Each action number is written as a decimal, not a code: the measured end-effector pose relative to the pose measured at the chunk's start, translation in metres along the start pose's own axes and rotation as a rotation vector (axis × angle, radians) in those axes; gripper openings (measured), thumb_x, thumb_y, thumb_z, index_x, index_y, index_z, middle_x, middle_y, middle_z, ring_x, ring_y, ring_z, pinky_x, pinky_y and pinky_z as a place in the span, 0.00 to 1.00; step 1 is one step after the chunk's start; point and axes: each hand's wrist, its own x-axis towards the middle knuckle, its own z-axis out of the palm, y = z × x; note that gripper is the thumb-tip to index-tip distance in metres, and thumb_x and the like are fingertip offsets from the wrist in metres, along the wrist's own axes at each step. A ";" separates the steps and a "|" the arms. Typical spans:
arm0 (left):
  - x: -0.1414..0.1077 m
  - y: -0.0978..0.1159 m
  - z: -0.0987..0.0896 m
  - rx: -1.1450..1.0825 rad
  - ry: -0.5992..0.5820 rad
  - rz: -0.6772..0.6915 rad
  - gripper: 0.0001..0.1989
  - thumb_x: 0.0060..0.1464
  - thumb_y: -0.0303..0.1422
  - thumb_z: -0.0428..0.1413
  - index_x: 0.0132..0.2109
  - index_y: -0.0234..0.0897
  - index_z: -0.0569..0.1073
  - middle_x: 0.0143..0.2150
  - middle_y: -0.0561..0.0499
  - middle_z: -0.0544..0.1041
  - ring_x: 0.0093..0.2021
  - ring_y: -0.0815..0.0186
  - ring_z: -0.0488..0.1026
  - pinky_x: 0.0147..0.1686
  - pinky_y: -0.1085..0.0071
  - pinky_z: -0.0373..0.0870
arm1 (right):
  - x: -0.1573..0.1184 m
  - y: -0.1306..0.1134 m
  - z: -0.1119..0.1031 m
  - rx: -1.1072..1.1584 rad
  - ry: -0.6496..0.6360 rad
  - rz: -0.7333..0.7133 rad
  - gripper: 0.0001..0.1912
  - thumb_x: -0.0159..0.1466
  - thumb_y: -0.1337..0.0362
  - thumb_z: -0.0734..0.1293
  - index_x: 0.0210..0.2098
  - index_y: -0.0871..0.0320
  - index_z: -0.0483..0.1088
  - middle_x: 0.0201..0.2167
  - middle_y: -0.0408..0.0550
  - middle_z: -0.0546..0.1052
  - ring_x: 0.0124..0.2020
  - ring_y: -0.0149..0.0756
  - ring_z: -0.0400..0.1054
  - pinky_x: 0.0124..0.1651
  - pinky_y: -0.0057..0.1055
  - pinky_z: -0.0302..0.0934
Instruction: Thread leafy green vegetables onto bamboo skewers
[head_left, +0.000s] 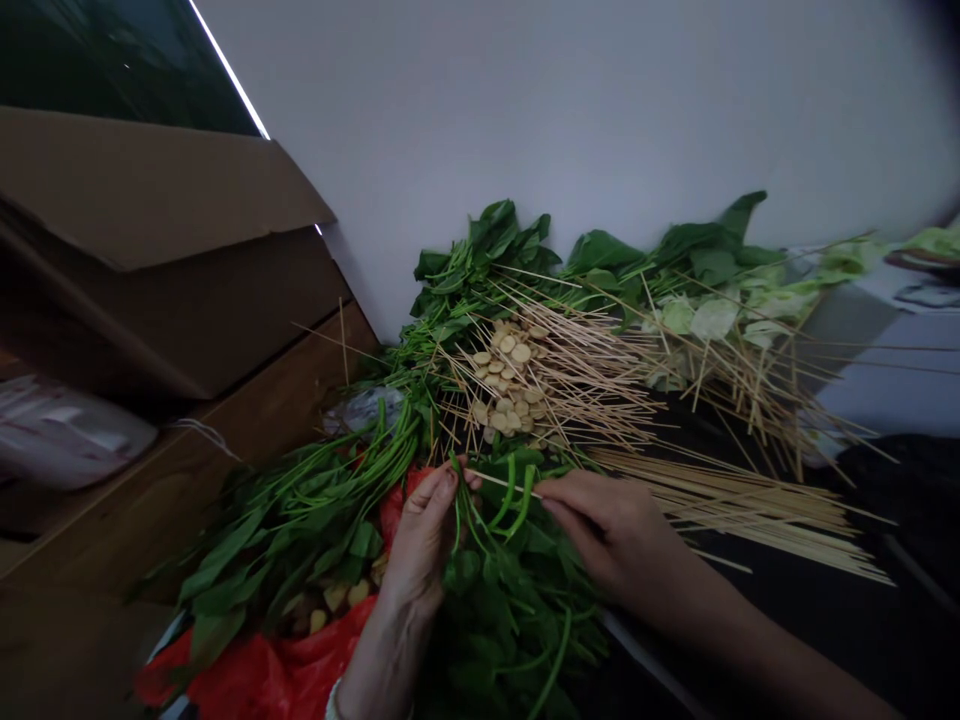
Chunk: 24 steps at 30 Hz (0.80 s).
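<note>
Two hands, near centre. Left hand [424,535] closed, pinching a few leafy green stems [465,515] upright. Right hand [611,530] pinched on the end of one thin bamboo skewer [502,486], whose far end reaches the left hand's fingers. Below them, a large heap of leafy greens [502,600]. Left of it, a torn red plastic bag [255,680] holding yellowish chunks [334,597], count unclear. Far side: round tan slices [506,375], roughly twenty or more, on crossed loose skewers [570,385]. Right: a long bundle of skewers [742,510], too many to count. Far right: pale cabbage leaves [712,320]. Far left: a brown cardboard box [150,190].
</note>
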 end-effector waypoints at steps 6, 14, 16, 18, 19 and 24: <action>-0.003 0.001 0.001 0.031 0.000 -0.006 0.20 0.32 0.36 0.74 0.36 0.35 0.82 0.26 0.53 0.80 0.26 0.71 0.76 0.30 0.79 0.74 | -0.001 0.004 0.005 -0.013 -0.025 0.008 0.12 0.69 0.68 0.58 0.39 0.56 0.73 0.32 0.46 0.77 0.33 0.33 0.70 0.36 0.30 0.61; 0.002 -0.001 -0.003 0.103 0.027 0.067 0.19 0.29 0.37 0.74 0.32 0.36 0.82 0.25 0.52 0.81 0.25 0.72 0.75 0.30 0.79 0.72 | -0.002 0.000 0.006 -0.056 -0.051 0.033 0.14 0.71 0.67 0.56 0.35 0.58 0.72 0.31 0.47 0.75 0.32 0.33 0.69 0.37 0.30 0.61; 0.003 -0.002 -0.004 0.123 0.046 0.089 0.19 0.28 0.37 0.74 0.32 0.36 0.82 0.25 0.51 0.81 0.25 0.72 0.75 0.30 0.79 0.72 | -0.002 -0.001 0.007 -0.080 -0.063 0.031 0.14 0.71 0.68 0.56 0.35 0.58 0.71 0.30 0.47 0.75 0.32 0.33 0.69 0.37 0.30 0.61; 0.003 -0.002 -0.004 0.127 0.066 0.098 0.19 0.26 0.36 0.75 0.30 0.37 0.82 0.25 0.51 0.81 0.25 0.71 0.75 0.29 0.78 0.73 | -0.003 -0.002 0.007 -0.098 -0.063 0.021 0.14 0.71 0.68 0.56 0.34 0.58 0.71 0.30 0.47 0.75 0.31 0.32 0.69 0.36 0.29 0.61; 0.004 -0.002 -0.005 0.127 0.069 0.102 0.19 0.25 0.36 0.75 0.30 0.37 0.82 0.25 0.51 0.81 0.25 0.71 0.76 0.29 0.78 0.73 | -0.003 -0.003 0.008 -0.103 -0.063 0.016 0.14 0.70 0.69 0.56 0.34 0.58 0.71 0.29 0.47 0.75 0.31 0.32 0.69 0.36 0.29 0.61; 0.002 -0.004 -0.006 0.183 0.017 0.097 0.17 0.30 0.37 0.74 0.30 0.36 0.82 0.27 0.49 0.82 0.27 0.68 0.77 0.32 0.75 0.74 | -0.003 -0.003 0.012 -0.109 -0.053 -0.010 0.14 0.70 0.70 0.56 0.34 0.59 0.71 0.29 0.48 0.75 0.30 0.33 0.69 0.34 0.29 0.62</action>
